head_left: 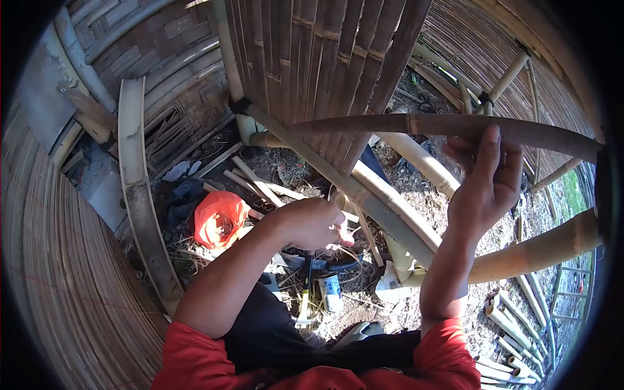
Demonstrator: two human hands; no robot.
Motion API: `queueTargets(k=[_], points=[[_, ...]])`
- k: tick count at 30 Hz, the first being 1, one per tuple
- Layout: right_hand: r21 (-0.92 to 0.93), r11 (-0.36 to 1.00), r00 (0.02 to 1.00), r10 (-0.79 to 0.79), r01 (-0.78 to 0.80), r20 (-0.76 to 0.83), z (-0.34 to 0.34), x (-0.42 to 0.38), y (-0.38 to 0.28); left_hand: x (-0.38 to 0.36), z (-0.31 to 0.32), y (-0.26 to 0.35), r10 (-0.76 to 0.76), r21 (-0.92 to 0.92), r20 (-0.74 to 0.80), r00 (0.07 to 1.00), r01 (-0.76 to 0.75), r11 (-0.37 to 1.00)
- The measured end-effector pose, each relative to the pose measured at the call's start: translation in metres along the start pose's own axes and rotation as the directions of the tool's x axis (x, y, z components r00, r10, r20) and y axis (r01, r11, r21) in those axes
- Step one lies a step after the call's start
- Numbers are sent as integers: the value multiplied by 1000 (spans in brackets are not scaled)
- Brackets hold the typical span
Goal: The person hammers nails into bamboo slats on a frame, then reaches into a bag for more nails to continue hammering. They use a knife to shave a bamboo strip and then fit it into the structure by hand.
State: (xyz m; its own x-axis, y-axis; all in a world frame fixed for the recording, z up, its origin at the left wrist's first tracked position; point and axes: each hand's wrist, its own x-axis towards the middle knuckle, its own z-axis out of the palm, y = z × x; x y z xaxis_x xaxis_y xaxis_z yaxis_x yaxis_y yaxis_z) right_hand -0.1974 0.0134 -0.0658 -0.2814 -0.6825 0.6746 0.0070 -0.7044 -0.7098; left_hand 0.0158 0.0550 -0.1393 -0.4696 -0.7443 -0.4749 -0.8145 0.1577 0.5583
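Observation:
My right hand [484, 175] is raised at the right, its thumb and fingers closed on a long dark bamboo strip [383, 123]. The strip runs across to the dark bamboo slat panel [318, 58]. Lower and nearer the middle, my left hand [325, 224] is bent with its fingers curled together. What those fingers hold, if anything, is too small to make out. Just below that hand a hammer [305, 299] stands among scraps, beside a blue and white can [331, 294].
An orange-red plastic bag [221, 218] lies at the left among bamboo scraps. A diagonal bamboo pole [344, 182] crosses the middle, and a thick one [533, 257] lies at the right. A curved split bamboo [140, 195] leans at the left. Cut poles [513, 331] lie lower right.

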Motion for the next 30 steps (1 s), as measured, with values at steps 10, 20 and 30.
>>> queueTargets(k=[10,20,30], points=[[496,784,918,391,-373,71,13,-52,54,-15,-25,-7,-318,-732,-675,666,-659,173],[-342,936,949,31,83,313,-8,36,-9,94,43,-104,-348,-375,-261,901,237,896],[-597,773,895,90,214,437,27,69,13,144,69,-92,-170,-877,-186,968,-85,473]])
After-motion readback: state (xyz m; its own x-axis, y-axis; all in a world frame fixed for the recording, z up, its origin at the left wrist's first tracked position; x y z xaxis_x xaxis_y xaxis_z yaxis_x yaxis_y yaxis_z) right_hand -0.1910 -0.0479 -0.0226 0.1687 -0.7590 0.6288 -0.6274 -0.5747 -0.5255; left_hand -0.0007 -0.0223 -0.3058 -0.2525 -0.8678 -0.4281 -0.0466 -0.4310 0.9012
